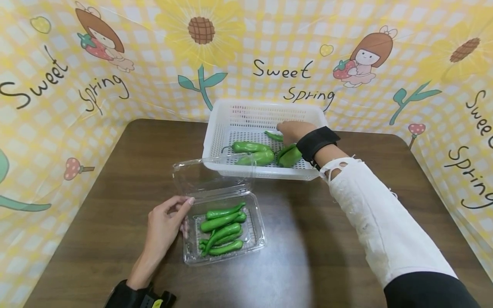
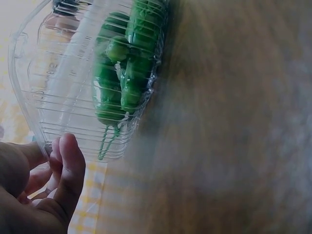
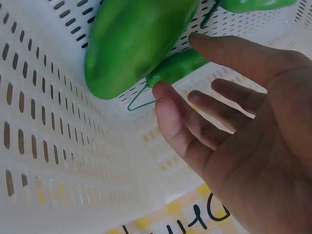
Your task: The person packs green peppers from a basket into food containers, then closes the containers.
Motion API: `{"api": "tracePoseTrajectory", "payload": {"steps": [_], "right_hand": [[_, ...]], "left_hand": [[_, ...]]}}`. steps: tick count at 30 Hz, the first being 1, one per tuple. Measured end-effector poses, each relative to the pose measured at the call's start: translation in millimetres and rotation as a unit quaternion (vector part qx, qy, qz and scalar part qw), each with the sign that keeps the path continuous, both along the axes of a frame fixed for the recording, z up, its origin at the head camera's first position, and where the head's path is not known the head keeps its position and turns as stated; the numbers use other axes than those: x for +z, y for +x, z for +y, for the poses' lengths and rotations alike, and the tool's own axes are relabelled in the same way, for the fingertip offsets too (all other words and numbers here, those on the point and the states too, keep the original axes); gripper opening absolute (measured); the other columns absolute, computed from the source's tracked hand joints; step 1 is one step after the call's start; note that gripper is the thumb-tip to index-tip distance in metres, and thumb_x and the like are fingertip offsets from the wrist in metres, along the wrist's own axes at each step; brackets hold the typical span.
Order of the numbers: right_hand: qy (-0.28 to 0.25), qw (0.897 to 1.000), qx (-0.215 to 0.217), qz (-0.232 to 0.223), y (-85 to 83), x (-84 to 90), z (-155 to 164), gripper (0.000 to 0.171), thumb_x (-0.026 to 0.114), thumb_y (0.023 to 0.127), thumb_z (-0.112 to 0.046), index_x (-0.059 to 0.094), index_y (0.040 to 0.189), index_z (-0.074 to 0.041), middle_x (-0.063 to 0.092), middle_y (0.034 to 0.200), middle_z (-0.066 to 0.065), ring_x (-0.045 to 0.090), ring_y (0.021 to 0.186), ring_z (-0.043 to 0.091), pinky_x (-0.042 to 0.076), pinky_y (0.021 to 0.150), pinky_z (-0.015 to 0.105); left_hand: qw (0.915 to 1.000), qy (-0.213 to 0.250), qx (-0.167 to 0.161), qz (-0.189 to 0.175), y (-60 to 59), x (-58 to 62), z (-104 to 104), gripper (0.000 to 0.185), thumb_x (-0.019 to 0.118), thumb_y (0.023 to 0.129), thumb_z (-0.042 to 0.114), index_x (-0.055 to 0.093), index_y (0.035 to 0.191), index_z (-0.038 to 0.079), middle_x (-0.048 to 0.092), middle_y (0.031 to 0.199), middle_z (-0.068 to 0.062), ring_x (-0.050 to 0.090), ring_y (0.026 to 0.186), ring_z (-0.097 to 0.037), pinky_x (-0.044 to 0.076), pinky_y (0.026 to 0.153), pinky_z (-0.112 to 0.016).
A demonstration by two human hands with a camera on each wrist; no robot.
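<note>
My left hand (image 1: 163, 220) pinches the left rim of a clear plastic clamshell box (image 1: 261, 226), thumb on one side and fingers on the other. Several slim green chili peppers (image 1: 225, 233) lie inside the box, and its hinged lid (image 1: 212, 177) stands up, leaning toward the basket. Inside the white basket (image 1: 213, 124), my right hand (image 1: 295, 129) reaches down with fingers apart and loosely bent. In the right wrist view nothing is between them. Nearest to those fingertips is a slim green chili pepper (image 3: 178, 67), beside a big green pepper (image 3: 134, 44).
More large green peppers (image 1: 252, 147) lie in the basket's left and middle. The brown wooden table (image 1: 127, 205) carries both containers. A yellow checked cloth (image 1: 146, 60) with printed flowers hangs behind and at the sides, just past the basket's far wall.
</note>
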State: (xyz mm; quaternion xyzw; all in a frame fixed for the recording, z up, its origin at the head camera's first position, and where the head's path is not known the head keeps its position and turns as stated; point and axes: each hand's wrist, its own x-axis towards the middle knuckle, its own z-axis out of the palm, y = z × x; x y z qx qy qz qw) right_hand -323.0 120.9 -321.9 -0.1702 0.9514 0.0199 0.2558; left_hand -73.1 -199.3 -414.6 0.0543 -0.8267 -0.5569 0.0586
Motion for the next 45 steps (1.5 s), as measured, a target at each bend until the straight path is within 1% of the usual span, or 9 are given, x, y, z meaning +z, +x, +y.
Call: {"api": "tracePoseTrajectory", "payload": {"steps": [3,7,10,20,24,31,35,38,45], "right_hand": [[0.013,1.0,-0.008,-0.006,-1.0,-2.7,-2,0.063,0.058,0.094,-0.004,0.034,0.153,-0.008,0.04,0.155,0.015,0.045,0.132,0.028,0.038,0.114,0.042],[0.031,0.999,-0.008,-0.014,-2.2,-7.1,-4,0.064,0.051,0.097,-0.005,0.026,0.156,-0.007,0.03,0.161,0.016,0.034,0.145,0.031,0.03,0.122,0.045],[0.035,0.999,-0.007,-0.014,-2.7,-10.6,-4,0.065,0.049,0.097,-0.005,0.024,0.157,-0.007,0.028,0.161,0.016,0.032,0.147,0.032,0.029,0.123,0.045],[0.05,0.999,-0.004,0.0,-1.8,-17.4,-6,0.061,0.051,0.098,-0.007,0.029,0.155,-0.006,0.034,0.158,0.016,0.042,0.138,0.031,0.034,0.119,0.046],[0.044,0.999,-0.002,0.007,-2.8,-22.8,-5,0.057,0.053,0.097,-0.006,0.034,0.152,-0.006,0.04,0.154,0.016,0.047,0.13,0.029,0.037,0.116,0.045],[0.031,0.999,-0.007,0.01,-6.3,-28.4,-7,0.054,0.057,0.096,-0.003,0.039,0.147,-0.005,0.048,0.147,0.017,0.05,0.122,0.028,0.037,0.117,0.045],[0.035,0.999,0.008,0.025,-7.1,-29.5,-7,0.048,0.056,0.096,-0.003,0.044,0.143,-0.004,0.053,0.141,0.017,0.053,0.117,0.029,0.041,0.113,0.043],[0.04,0.999,0.017,0.032,-7.1,-30.5,-6,0.041,0.056,0.096,-0.004,0.05,0.137,-0.004,0.058,0.133,0.016,0.054,0.11,0.029,0.045,0.106,0.042],[0.054,0.998,0.024,0.032,-9.3,-33.9,-6,0.034,0.057,0.096,-0.005,0.055,0.13,-0.004,0.063,0.121,0.015,0.055,0.101,0.029,0.047,0.098,0.041]], "left_hand": [[1.0,-0.008,0.001,-0.005,0.1,0.5,0,0.029,0.066,0.096,0.038,0.072,0.105,0.012,0.065,0.068,-0.018,0.057,0.037,-0.021,0.051,0.038,-0.036],[0.9999,-0.015,-0.002,-0.007,0.0,0.2,0,0.03,0.065,0.096,0.039,0.071,0.105,0.011,0.064,0.067,-0.018,0.057,0.037,-0.02,0.052,0.039,-0.036],[0.9999,-0.015,-0.004,-0.007,-0.1,0.0,0,0.03,0.065,0.096,0.038,0.071,0.106,0.01,0.064,0.067,-0.018,0.057,0.037,-0.02,0.052,0.039,-0.036],[0.9999,-0.012,-0.005,-0.004,-0.3,0.0,0,0.03,0.065,0.096,0.037,0.071,0.106,0.01,0.064,0.068,-0.018,0.057,0.037,-0.021,0.051,0.039,-0.036],[0.9999,-0.013,-0.005,-0.004,-0.3,-1.0,0,0.029,0.065,0.096,0.037,0.071,0.105,0.009,0.064,0.068,-0.018,0.057,0.037,-0.021,0.051,0.039,-0.035],[0.9998,-0.021,0.0,0.0,-1.1,-1.0,0,0.028,0.065,0.096,0.036,0.071,0.105,0.01,0.064,0.068,-0.017,0.056,0.037,-0.02,0.051,0.039,-0.035],[0.9998,-0.022,0.003,0.0,-1.1,-0.9,0,0.028,0.065,0.097,0.036,0.071,0.105,0.01,0.064,0.067,-0.017,0.056,0.037,-0.02,0.051,0.038,-0.035],[0.9998,-0.02,0.001,-0.001,-1.3,-1.1,-1,0.028,0.065,0.097,0.036,0.071,0.105,0.01,0.064,0.068,-0.018,0.056,0.037,-0.02,0.051,0.039,-0.035],[1.0,-0.009,-0.003,0.0,-1.3,-1.2,-1,0.028,0.066,0.096,0.035,0.071,0.105,0.009,0.065,0.069,-0.019,0.057,0.037,-0.021,0.051,0.038,-0.036]]}}
